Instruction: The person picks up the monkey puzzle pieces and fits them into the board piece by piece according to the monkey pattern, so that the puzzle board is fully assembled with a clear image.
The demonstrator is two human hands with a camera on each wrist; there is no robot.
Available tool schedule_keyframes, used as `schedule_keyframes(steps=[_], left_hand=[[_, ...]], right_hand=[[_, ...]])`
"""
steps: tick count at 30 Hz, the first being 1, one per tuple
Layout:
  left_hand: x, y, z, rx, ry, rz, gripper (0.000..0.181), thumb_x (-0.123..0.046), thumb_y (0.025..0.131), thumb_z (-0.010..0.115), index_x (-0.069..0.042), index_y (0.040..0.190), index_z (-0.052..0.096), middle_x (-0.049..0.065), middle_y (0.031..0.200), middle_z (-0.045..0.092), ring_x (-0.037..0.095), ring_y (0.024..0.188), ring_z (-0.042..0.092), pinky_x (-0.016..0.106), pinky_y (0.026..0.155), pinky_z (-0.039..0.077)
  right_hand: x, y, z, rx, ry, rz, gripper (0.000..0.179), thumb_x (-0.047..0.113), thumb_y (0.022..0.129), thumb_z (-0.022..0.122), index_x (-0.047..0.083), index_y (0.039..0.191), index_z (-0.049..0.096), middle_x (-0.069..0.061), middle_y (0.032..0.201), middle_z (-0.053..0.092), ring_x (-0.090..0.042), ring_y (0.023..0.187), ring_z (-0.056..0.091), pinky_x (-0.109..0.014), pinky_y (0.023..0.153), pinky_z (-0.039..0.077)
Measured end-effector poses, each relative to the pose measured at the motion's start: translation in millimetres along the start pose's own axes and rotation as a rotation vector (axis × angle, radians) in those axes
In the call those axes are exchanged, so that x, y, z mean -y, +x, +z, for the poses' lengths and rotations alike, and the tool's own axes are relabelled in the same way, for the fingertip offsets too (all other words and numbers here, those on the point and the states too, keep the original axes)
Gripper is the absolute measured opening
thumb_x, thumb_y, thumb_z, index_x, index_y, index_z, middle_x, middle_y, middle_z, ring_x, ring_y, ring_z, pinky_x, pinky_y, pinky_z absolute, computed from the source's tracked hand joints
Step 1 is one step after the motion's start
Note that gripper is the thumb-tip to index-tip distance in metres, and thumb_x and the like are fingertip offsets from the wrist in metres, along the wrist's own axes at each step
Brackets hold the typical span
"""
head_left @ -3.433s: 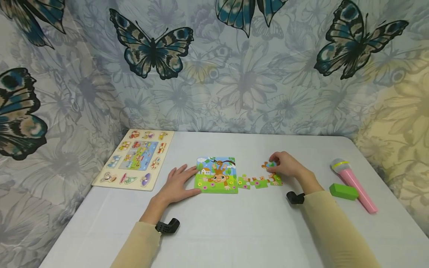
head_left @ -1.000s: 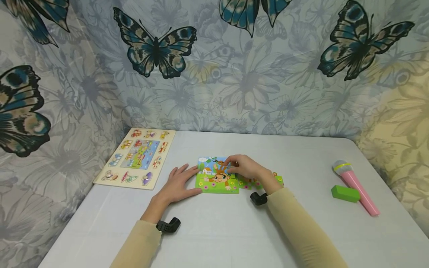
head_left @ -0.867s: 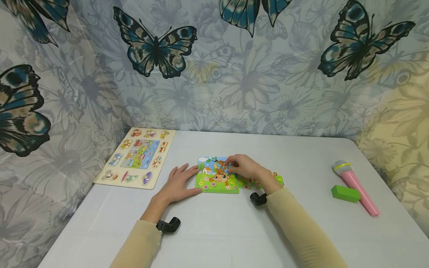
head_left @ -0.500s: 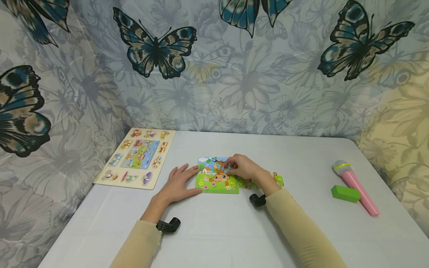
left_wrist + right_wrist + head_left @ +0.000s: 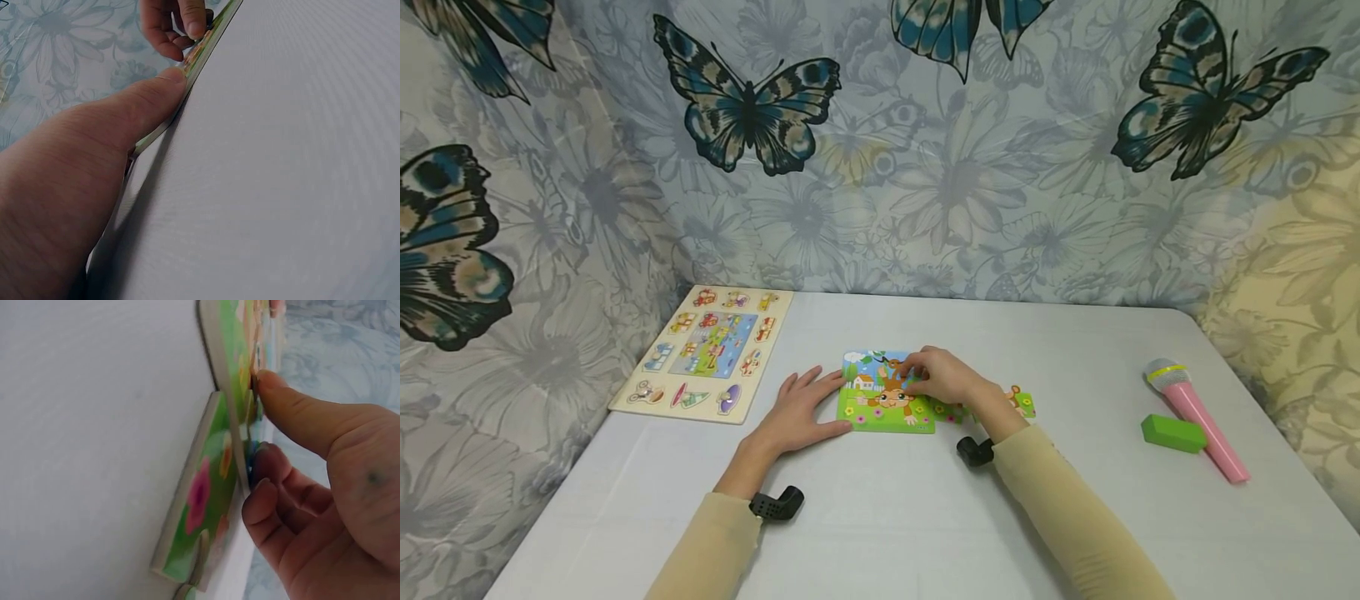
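A square picture puzzle (image 5: 887, 411) shows a monkey on green grass and lies on the white table. My left hand (image 5: 801, 417) rests flat with fingers spread, its index finger and thumb at the puzzle's left edge. Its thumb lies along the near edge in the left wrist view. Over the puzzle's right part, my right hand (image 5: 943, 375) pinches a jigsaw piece, mostly hidden by the fingers; a bluish bit shows between thumb and fingertips in the right wrist view. Right of the puzzle lie loose jigsaw pieces (image 5: 199, 497), partly covered by this hand, and a green-and-orange one (image 5: 1024, 402).
A wooden board with small pictures (image 5: 748, 404) lies at the back left. On the right, a pink toy microphone (image 5: 1206, 433) lies beside a green block (image 5: 1172, 434). Butterfly-patterned cloth (image 5: 962, 233) hangs behind the table.
Since the oldest frame, my right hand has carried a piece from the right end of the loose pieces left to the puzzle. Over the last second it shifts slightly left. My left hand stays put.
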State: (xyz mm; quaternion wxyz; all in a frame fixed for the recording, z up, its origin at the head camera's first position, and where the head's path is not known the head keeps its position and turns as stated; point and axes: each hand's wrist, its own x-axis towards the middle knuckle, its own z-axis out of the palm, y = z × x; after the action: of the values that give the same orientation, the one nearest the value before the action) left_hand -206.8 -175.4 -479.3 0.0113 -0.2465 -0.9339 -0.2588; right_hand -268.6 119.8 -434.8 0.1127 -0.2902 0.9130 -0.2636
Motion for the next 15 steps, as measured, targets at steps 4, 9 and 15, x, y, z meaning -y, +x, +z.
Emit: schedule_keyframes(steps=[4,9,15], left_hand=[[-0.3,-0.1,-0.2,0.0,-0.005,-0.003,0.079,-0.056,0.086,0.071,-0.013,0.149,0.052,0.003,0.157,0.043,0.034,0.15,0.022,0.062,0.117,0.007],[-0.4,0.3,-0.7,-0.001,-0.002,-0.001,0.079,-0.056,0.086,0.071,-0.013,0.149,0.052,0.003,0.157,0.043,0.034,0.15,0.023,0.062,0.117,0.007],[0.1,0.8,-0.2,0.0,0.004,-0.002,0.079,-0.056,0.086,0.071,-0.013,0.149,0.052,0.003,0.157,0.043,0.034,0.15,0.023,0.062,0.117,0.007]], right_hand=[[2.2,-0.9,0.6,-0.001,0.002,-0.005,0.021,0.018,0.093,0.076,0.01,0.112,0.072,-0.003,0.099,0.059,-0.017,0.086,0.055,-0.036,0.079,0.049],[3.2,-1.3,2.4,0.002,0.033,-0.009,0.015,0.016,0.094,0.075,0.011,0.107,0.072,-0.001,0.097,0.059,-0.017,0.086,0.055,-0.034,0.077,0.049],[4.6,-0.1,2.9,0.0,0.033,0.01,0.014,0.017,0.093,0.075,0.011,0.106,0.073,0.0,0.097,0.06,-0.016,0.087,0.056,-0.033,0.078,0.05]])
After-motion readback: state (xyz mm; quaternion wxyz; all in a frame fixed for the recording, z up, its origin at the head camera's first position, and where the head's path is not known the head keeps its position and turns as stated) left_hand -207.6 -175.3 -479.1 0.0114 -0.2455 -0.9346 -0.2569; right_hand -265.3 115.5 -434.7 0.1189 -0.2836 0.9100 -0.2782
